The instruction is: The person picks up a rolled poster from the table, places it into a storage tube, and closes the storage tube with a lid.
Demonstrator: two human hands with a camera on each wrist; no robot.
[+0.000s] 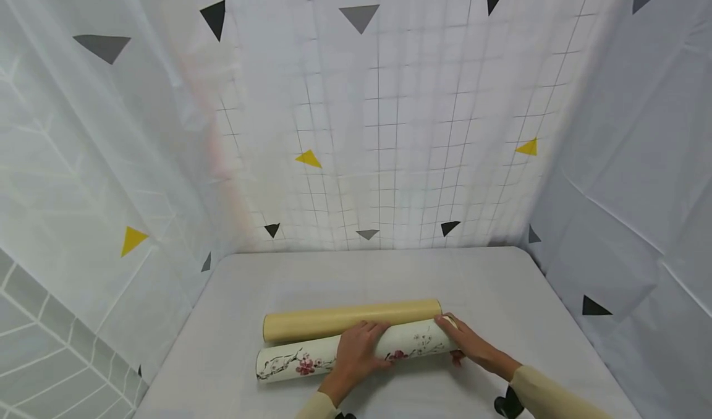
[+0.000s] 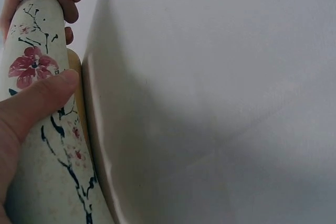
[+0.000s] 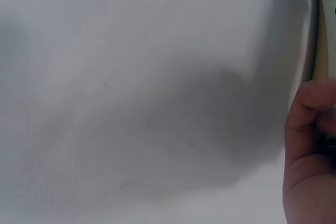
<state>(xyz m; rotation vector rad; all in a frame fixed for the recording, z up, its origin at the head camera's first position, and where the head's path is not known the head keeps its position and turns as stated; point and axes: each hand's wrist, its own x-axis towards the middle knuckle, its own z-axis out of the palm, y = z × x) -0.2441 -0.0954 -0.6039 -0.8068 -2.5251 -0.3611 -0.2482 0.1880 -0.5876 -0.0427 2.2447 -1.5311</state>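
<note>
A white tube printed with plum-blossom branches (image 1: 317, 357) lies on the white table, slanting up slightly to the right in the head view. Across its middle, my left hand (image 1: 356, 352) grips it, fingers over the top and thumb (image 2: 50, 93) along the near side. At the tube's right end, my right hand (image 1: 473, 343) holds the rim with curled fingers; in the right wrist view that hand (image 3: 310, 150) shows only at the edge. Just behind the patterned tube lies a plain yellow tube (image 1: 350, 320), about as long. What is inside either tube is hidden.
The white tabletop (image 1: 367, 277) extends around both tubes, with rounded far corners. White sheeting (image 1: 417, 128) with grid lines and black, grey and yellow triangles hangs behind it and on both sides. Dark bands or devices (image 1: 508, 402) sit at the wrists.
</note>
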